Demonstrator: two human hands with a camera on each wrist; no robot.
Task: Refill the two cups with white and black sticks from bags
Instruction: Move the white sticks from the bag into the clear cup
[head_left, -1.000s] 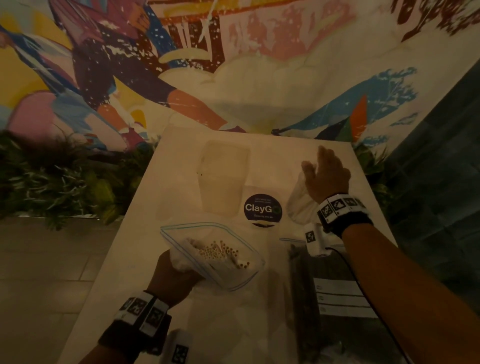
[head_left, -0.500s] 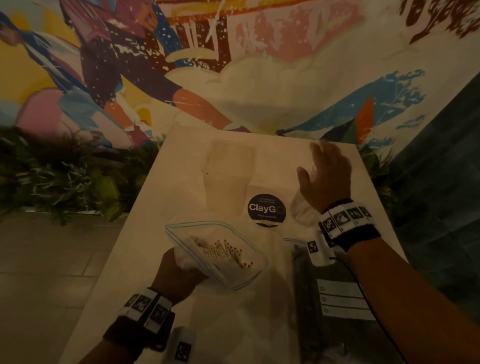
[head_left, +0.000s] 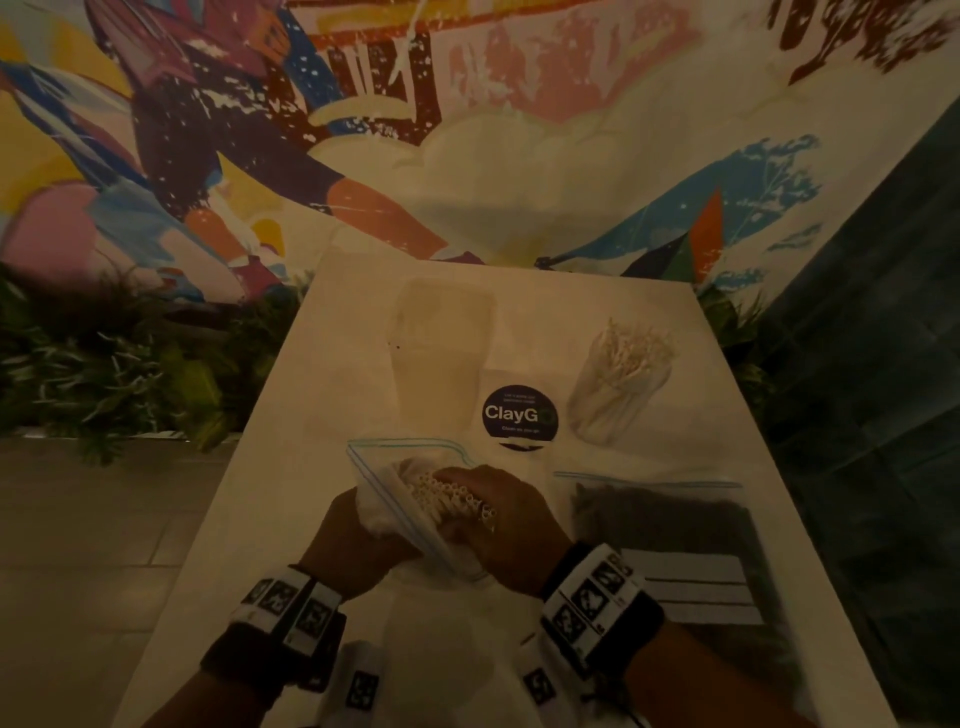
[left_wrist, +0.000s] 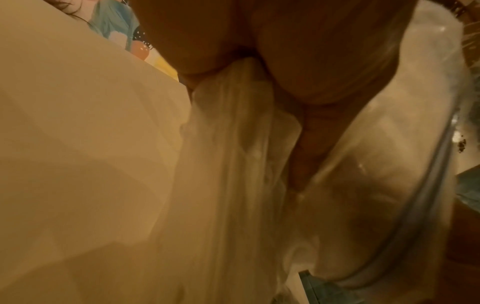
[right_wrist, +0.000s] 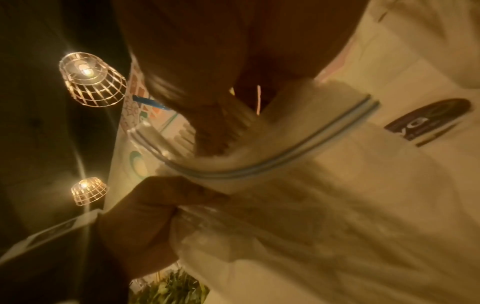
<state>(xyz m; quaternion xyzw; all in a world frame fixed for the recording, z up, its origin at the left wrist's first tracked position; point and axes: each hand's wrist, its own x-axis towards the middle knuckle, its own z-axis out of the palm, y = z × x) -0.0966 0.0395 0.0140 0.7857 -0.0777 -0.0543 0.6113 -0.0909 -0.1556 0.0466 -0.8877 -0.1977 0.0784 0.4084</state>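
Note:
A clear zip bag (head_left: 384, 467) of white sticks (head_left: 447, 493) sits tilted near the table's front, its mouth open. My left hand (head_left: 353, 540) grips the bag's bunched left side; in the left wrist view its fingers (left_wrist: 306, 131) pinch the plastic (left_wrist: 233, 144). My right hand (head_left: 509, 525) is inside the bag's mouth, its fingers (right_wrist: 215, 127) curled over a bunch of white sticks. At the far right a clear cup (head_left: 618, 384) stands upright, filled with white sticks. A second clear cup (head_left: 441, 332) stands empty at the far middle. The bag of black sticks (head_left: 665, 525) lies flat, right of my hands.
The pale table (head_left: 311, 426) carries a round dark ClayGo sticker (head_left: 519, 413) between the cups and bags. Green plants (head_left: 104, 364) line the table's left side, below a painted wall. Dark tiles run along the right. Wire lamps (right_wrist: 91, 80) hang overhead.
My right hand has left the far right cup, come back toward me and gone into the white stick bag. The filled cup now stands uncovered. My left hand kept its hold on the bag.

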